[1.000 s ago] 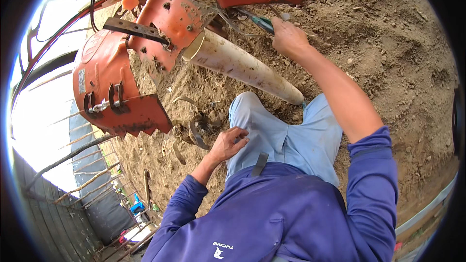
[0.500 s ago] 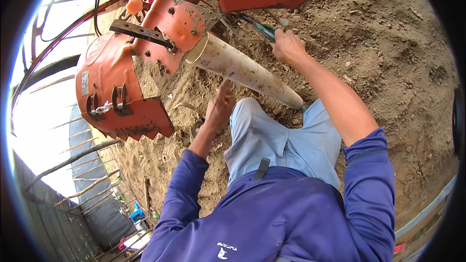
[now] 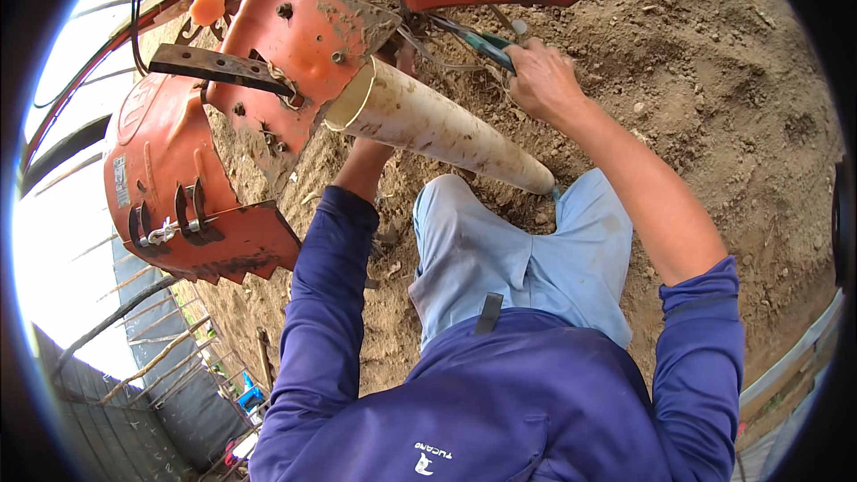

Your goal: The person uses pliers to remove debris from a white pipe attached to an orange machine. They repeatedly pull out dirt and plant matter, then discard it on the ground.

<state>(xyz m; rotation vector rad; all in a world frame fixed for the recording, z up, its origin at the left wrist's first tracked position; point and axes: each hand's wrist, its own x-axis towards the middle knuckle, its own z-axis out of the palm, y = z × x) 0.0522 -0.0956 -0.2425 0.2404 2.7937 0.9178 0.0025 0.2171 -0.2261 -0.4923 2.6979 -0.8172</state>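
My right hand (image 3: 543, 80) is closed round the green handles of a pair of pliers (image 3: 486, 43). Their dark jaws point left, toward thin wire (image 3: 424, 46) beneath the orange metal guards. My left forearm passes under a dirty white plastic pipe (image 3: 455, 129), and part of my left hand (image 3: 406, 61) shows beyond it, near the wire. The pipe and guard hide most of its fingers. The pipe slants from the lower orange guard (image 3: 303, 31) down to the soil between my knees.
The orange machine fills the upper left, with a toothed shield (image 3: 170, 178), a drilled flat bar (image 3: 214, 67) and an orange knob (image 3: 207, 7). Loose soil (image 3: 696, 89) stretches to the right. A pole fence (image 3: 147, 366) stands at the lower left.
My left hand has gone from the near side of the pipe to beneath and beyond it, toward the wire. The right hand still grips the pliers, with their handles more in view.
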